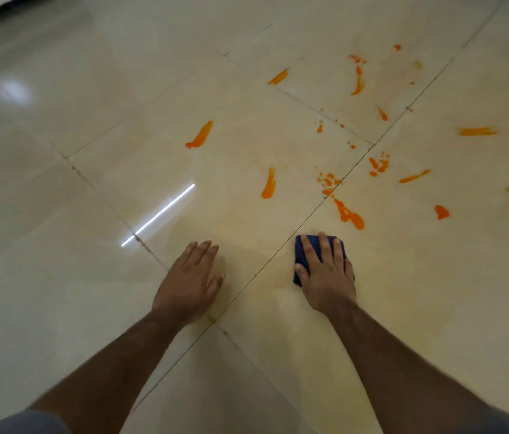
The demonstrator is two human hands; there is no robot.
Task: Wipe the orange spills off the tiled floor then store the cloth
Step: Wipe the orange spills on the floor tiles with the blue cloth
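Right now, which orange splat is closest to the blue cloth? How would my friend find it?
Start at the right hand pressing the blue cloth flat on the tiled floor. Look just beyond the fingertips, slightly right, beside the dark tile seam. That nearest splat is a long streak ending in a fat blob, unlike the dotted prints farther away.

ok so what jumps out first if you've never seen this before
Bright orange spills streak and spatter the pale tiled floor, mostly ahead and to the right. Nearer the camera, the right hand presses a dark blue cloth flat on the tiles just short of them, while the left hand rests flat on the floor.
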